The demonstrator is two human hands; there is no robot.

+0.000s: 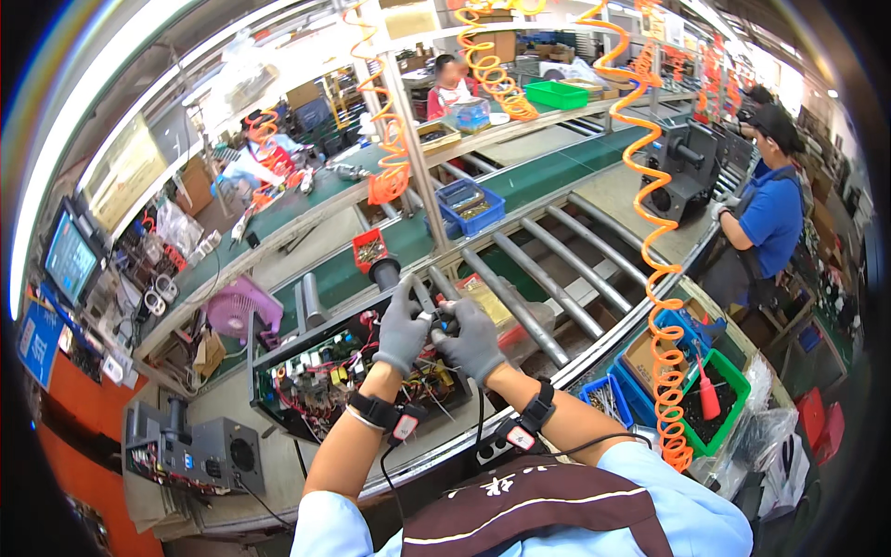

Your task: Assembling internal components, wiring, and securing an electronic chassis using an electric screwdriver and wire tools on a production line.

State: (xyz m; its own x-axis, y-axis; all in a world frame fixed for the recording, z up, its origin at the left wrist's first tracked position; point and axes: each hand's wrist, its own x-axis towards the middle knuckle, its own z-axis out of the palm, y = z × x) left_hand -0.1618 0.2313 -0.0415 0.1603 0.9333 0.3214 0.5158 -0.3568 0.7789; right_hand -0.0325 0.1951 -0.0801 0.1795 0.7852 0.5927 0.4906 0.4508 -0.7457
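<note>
My left hand (403,332) and my right hand (471,340), both in grey gloves, meet over the far right corner of an opened machine chassis (325,376). Their fingers are closed around a small dark piece with a bit of blue, too small to name. Inside the chassis are circuit boards, coloured wires and yellow-wrapped parts. Just beyond my left fingertips a dark round handle (384,272) stands up from the chassis end. Straps with small white boxes go round both my wrists, and black cables run from them.
A roller conveyor (534,316) runs to the right. Orange coiled hoses (661,269) hang overhead. Blue bin (606,401) and green bin (715,408) stand at right, a red-handled tool (708,395) in the green one. Another grey machine (190,450) sits at left. A co-worker (768,209) stands far right.
</note>
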